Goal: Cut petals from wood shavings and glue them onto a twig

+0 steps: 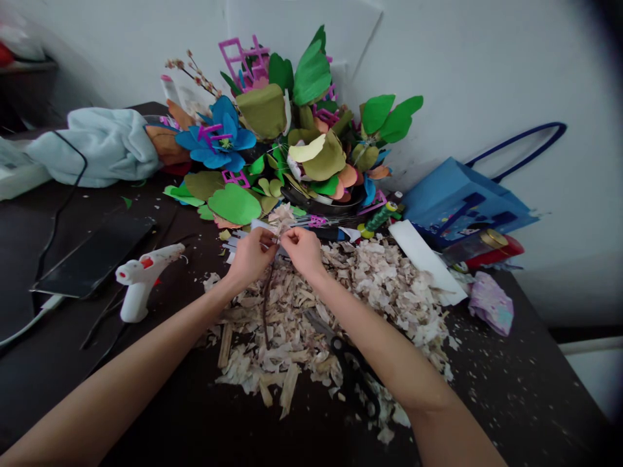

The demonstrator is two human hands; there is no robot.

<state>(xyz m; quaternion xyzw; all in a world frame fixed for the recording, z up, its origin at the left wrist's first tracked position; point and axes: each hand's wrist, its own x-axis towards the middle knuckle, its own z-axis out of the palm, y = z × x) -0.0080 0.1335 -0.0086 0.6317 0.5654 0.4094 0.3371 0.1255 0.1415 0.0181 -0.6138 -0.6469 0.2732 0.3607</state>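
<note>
My left hand (pixel 252 254) and my right hand (pixel 304 250) meet above a heap of pale dried husk scraps (pixel 341 305) on a dark table (pixel 160 415). Both are pinched on a small husk flower (pixel 281 219) at the top of a thin brown stem (pixel 266 305) that hangs down between my wrists. The fingertips of the two hands almost touch. Behind them stands a big arrangement of green, blue and olive paper flowers and leaves (pixel 292 130).
A white glue gun (pixel 141 275) lies left, beside a dark tablet (pixel 95 256) with cables. Black scissors (pixel 353 373) lie under my right forearm. A blue bag (pixel 457 198), a white strip (pixel 423 259), a red tube (pixel 491 250) and crumpled paper (pixel 491 301) sit right. Light-blue cloth (pixel 97 146) lies far left.
</note>
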